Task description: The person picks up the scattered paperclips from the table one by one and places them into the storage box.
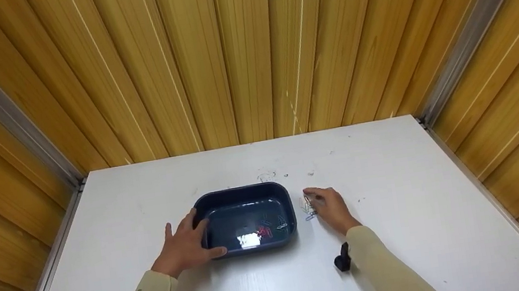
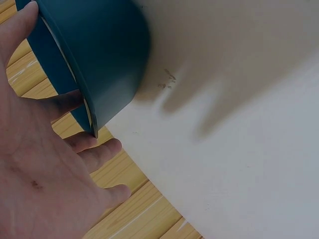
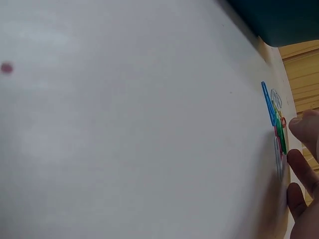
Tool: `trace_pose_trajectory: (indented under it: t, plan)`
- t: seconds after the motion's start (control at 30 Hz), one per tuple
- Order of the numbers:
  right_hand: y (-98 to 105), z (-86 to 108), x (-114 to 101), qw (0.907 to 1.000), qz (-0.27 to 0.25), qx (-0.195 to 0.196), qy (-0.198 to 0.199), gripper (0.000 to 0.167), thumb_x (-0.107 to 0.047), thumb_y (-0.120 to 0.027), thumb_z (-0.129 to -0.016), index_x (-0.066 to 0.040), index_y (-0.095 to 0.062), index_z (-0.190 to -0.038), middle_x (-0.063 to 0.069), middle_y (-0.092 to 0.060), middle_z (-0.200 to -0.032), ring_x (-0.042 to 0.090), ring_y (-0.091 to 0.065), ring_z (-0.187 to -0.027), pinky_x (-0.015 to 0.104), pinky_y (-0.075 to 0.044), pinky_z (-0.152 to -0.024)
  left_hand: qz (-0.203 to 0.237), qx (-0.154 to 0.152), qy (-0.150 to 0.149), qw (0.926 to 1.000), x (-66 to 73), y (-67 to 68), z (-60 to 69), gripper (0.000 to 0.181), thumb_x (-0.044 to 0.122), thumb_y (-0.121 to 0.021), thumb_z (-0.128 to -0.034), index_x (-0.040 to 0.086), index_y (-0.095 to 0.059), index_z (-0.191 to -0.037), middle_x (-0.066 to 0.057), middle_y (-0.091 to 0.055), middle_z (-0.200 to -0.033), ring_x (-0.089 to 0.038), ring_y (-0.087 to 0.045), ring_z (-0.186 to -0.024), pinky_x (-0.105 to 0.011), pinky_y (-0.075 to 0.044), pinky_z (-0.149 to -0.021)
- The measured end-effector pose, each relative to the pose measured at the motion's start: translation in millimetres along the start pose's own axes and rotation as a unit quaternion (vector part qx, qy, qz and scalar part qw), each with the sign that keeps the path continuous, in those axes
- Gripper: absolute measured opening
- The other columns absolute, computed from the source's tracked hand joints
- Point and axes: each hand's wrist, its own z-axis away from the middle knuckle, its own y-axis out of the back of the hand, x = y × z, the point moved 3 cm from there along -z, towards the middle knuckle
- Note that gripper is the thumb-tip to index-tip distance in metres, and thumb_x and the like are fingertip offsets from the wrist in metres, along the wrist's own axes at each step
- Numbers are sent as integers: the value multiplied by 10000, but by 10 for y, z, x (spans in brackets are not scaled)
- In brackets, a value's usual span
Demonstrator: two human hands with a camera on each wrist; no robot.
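A dark blue rectangular tub (image 1: 249, 249) holds red paper clips (image 1: 264, 231) and a few pale and dark ones. My left hand (image 1: 184, 245) rests on its left end with fingers spread. In the left wrist view, the thumb touches the tub's rim (image 2: 67, 55), one finger reaches inside and the others extend outside. A small pile of coloured paper clips (image 1: 307, 208) lies right of the tub. My right hand (image 1: 334, 211) is at that pile; in the right wrist view, thumb and fingers are apart beside the blue, green, red and clear clips (image 3: 278, 132), with no clip seen between them.
Both stand on a white table (image 1: 394, 167) with small dark marks near its back. Yellow wood-patterned panels (image 1: 248, 66) enclose the back and sides. A black device (image 1: 342, 258) sits by the right wrist. A blurred red spot (image 3: 6, 68) shows in the right wrist view.
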Motion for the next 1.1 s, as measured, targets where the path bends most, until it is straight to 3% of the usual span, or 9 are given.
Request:
trace_pose_trajectory:
  t: [0.2,0.73,1.1]
  plan:
    - [-1,-7,0,9987,147,208,446,317,-49,-649,-903,-156,-695,-1198,9,-699,-1180,218,-596,-1079,417,-470,-998,-10,-2,-24,10000,11,-2,-11,926,631,-698,-753,82,-436,-1450,-203,-219,-1588,-407,-282,-1442,-705,-53,-1134]
    - [-7,-22,-26,9987,199,217,417,282,-51,-688,-875,-153,-721,-1136,-2,-714,-1122,212,-603,-1095,405,-464,-1005,57,-27,11,10000,-9,-17,-21,930,630,-697,-754,92,-423,-1461,-197,-197,-1597,-410,-259,-1451,-697,-32,-1140]
    - [-13,-27,-20,9989,149,172,419,237,43,-663,-845,-111,-738,-1009,8,-691,-916,165,-591,-920,395,-490,-896,75,-30,-20,10000,-2,-3,-7,928,626,-697,-759,78,-426,-1456,-200,-198,-1597,-402,-259,-1452,-698,-36,-1139]
